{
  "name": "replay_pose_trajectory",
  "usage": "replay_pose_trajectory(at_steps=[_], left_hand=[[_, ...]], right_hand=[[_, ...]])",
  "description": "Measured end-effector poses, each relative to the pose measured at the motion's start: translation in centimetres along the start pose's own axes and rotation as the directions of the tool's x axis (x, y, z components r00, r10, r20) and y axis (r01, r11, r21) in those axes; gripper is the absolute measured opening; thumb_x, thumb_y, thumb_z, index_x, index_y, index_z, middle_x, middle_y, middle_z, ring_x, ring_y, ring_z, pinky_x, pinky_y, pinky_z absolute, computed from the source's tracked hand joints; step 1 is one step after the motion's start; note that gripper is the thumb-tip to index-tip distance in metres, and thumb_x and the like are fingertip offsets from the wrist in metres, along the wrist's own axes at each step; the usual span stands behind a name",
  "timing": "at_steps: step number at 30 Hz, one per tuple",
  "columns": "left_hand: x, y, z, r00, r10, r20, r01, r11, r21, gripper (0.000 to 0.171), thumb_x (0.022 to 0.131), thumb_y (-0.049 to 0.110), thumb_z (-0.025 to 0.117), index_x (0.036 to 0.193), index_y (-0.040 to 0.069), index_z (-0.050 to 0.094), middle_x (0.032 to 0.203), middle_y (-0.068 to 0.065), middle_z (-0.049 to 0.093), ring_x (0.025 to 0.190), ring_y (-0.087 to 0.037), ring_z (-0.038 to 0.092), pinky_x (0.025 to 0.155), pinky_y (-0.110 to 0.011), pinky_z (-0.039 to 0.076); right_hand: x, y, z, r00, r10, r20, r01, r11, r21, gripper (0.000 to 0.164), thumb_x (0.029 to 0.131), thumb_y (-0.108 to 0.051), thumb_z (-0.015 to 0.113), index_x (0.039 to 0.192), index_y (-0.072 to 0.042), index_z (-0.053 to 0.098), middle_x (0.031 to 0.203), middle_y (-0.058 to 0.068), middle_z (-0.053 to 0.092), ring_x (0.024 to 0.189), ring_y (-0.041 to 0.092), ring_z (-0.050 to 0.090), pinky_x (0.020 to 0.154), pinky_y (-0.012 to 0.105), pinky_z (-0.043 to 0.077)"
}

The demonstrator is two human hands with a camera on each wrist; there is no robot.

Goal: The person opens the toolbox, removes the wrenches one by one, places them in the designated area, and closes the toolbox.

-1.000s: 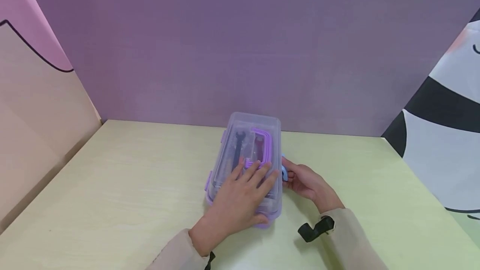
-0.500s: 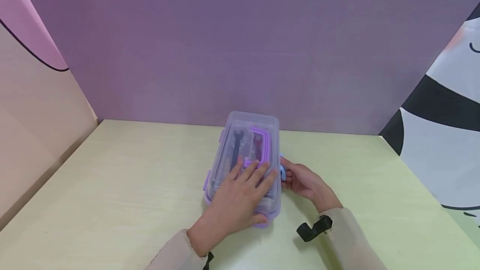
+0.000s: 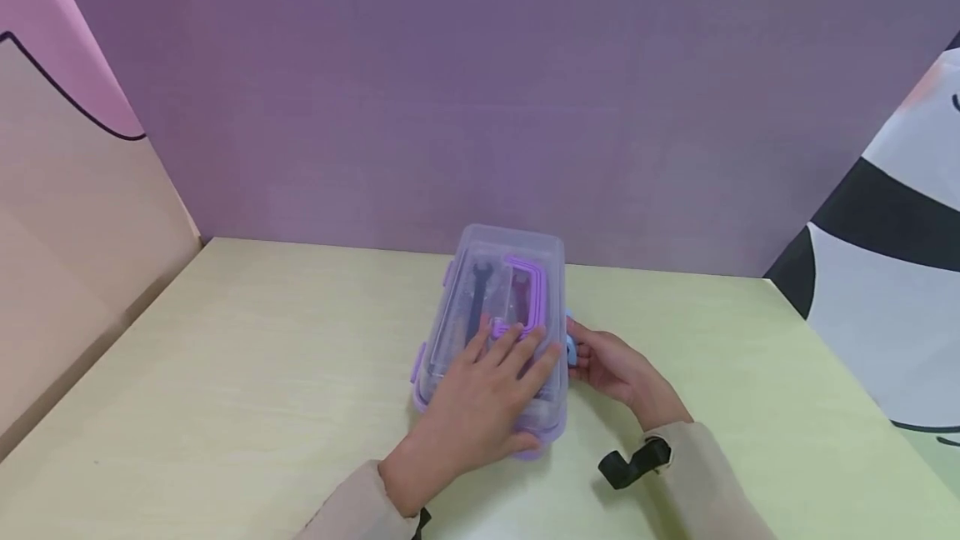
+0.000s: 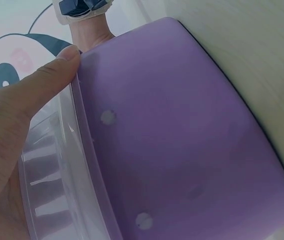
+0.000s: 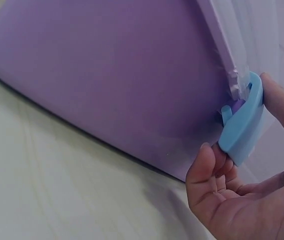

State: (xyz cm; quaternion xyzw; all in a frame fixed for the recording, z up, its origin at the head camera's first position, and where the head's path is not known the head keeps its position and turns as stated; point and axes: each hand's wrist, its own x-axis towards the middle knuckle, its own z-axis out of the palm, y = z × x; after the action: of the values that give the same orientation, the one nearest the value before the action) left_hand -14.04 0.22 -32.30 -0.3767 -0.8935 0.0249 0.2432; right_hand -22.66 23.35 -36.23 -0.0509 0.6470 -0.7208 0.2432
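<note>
A purple toolbox [image 3: 553, 398] with a see-through lid stands on the table, seen from above in the head view. My left hand [image 3: 472, 407] rests on the lid with fingers spread and straight, near the purple carry handle [image 3: 537, 294]. Its thumb [image 4: 57, 70] lies along the lid's near edge in the left wrist view. At the box's right side, my right hand [image 3: 618, 369] pinches a light blue latch [image 5: 246, 120] between thumb and curled fingers. The right wrist view has the latch at the lid's rim. A dark open-ended wrench [image 3: 478, 294] shows through the lid.
The pale wooden table [image 3: 262, 373] spreads out on both sides of the box. A purple panel [image 3: 480, 90] rises behind it, close to the box's far end. Printed panels stand left and right. A black strap [image 3: 633, 461] hangs at the right wrist.
</note>
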Motion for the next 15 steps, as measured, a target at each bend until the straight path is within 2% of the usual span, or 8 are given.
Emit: replay_pose_trajectory(at_steps=[10, 15], left_hand=[[-0.64, 0.17, 0.21, 1.0, -0.002, 0.011, 0.002, 1.0, -0.011, 0.1, 0.067, 0.07, 0.07, 0.145, 0.017, 0.036, 0.148, -0.004, 0.043, 0.133, -0.025, 0.045, 0.116, -0.052, 0.028], [-0.71, 0.25, 0.25, 1.0, -0.002, -0.008, 0.002, 1.0, -0.009, 0.1, 0.066, 0.07, 0.071, 0.145, 0.018, 0.038, 0.147, -0.004, 0.044, 0.133, -0.025, 0.045, 0.115, -0.052, 0.028]], right_hand=[[-0.22, 0.61, 0.55, 1.0, 0.011, 0.001, -0.011, 1.0, 0.021, 0.033, 0.1, -0.036, 0.047, 0.086, -0.017, 0.07, 0.078, -0.007, 0.072, 0.074, 0.004, 0.065, 0.072, 0.019, 0.054], [-0.34, 0.49, 0.68, 1.0, 0.018, -0.01, -0.018, 1.0, 0.013, 0.034, 0.1, -0.036, 0.047, 0.084, -0.018, 0.07, 0.077, -0.007, 0.071, 0.074, 0.004, 0.064, 0.071, 0.018, 0.054]])
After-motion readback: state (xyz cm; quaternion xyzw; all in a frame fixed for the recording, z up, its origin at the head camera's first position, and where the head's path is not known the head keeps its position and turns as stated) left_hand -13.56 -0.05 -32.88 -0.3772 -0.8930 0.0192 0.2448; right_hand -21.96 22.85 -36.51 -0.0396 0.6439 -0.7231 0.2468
